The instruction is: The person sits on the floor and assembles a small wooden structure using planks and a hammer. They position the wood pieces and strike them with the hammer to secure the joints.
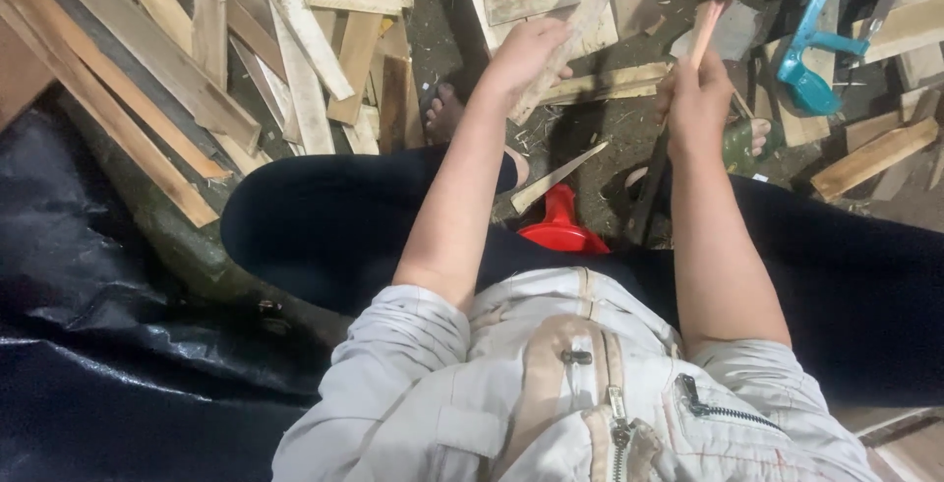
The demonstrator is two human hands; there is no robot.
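My left hand point(526, 54) grips a pale wooden strip point(580, 25) that rises up and to the right from the fist. My right hand point(696, 98) is closed around a thin reddish handle point(710, 20) of a tool whose head is blurred at the top of the view. Both forearms reach out over my dark-trousered knees. A pointed sliver of wood point(556, 179) lies on the ground between my legs, just above a red plastic stool point(560, 231).
Loose planks and offcuts point(295, 39) cover the ground ahead and to the left. A blue-handled saw point(811, 44) lies at the upper right beside more boards point(873, 157). Black plastic sheeting point(88, 325) spreads at the lower left. Sandalled feet show near the scraps.
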